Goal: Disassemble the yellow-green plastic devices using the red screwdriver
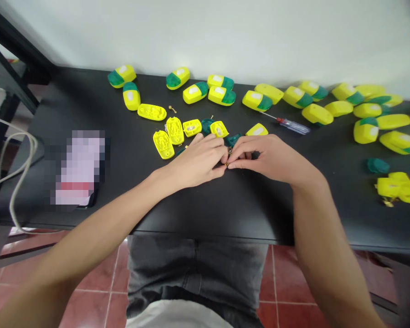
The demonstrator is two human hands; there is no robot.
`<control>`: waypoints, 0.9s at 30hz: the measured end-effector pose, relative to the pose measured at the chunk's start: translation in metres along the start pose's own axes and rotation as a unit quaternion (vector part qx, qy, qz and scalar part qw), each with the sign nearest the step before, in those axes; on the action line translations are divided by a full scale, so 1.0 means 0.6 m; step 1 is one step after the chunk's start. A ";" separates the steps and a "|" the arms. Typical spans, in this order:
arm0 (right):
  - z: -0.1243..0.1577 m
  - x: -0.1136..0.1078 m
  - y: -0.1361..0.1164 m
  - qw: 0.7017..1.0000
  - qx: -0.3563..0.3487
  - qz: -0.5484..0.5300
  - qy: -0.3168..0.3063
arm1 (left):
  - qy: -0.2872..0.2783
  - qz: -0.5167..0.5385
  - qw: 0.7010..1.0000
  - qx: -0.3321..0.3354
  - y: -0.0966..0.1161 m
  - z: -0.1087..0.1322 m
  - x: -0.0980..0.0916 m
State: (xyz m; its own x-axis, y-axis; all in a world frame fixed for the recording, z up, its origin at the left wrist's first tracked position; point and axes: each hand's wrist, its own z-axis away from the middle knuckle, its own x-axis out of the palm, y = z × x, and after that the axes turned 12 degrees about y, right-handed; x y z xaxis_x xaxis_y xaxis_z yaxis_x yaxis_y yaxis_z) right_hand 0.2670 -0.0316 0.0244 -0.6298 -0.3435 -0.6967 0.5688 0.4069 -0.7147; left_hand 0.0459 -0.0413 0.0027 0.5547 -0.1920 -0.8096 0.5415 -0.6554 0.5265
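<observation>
Here your left hand (198, 159) and right hand (269, 157) pinch what seems a small brass part (228, 164), steadying it between fingertips.

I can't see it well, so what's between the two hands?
In the head view, a tiny brass-coloured part sits pinched between the left hand and right hand; it is too small to name exactly.

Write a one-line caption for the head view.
Left hand and right hand pinch a small brass-coloured part above a black tabletop, amid yellow-and-green plastic shells.
</observation>
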 end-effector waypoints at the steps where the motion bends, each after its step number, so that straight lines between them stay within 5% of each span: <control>1: 0.000 0.000 0.000 1.000 0.000 0.000 0.001 | 0.001 0.000 1.000 0.000 0.000 0.000 0.001; 27: 0.002 -0.004 -0.007 0.999 -0.014 0.025 -0.017 | 0.011 -0.003 1.000 -0.020 0.004 0.000 0.009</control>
State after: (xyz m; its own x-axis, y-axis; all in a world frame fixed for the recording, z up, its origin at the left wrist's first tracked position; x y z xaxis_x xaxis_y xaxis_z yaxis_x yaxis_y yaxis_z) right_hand 0.2664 -0.0335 0.0291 -0.5826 -0.3508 -0.7332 0.5838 0.4469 -0.6778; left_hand 0.0501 -0.0438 -0.0001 0.5655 -0.1722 -0.8066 0.5692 -0.6262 0.5328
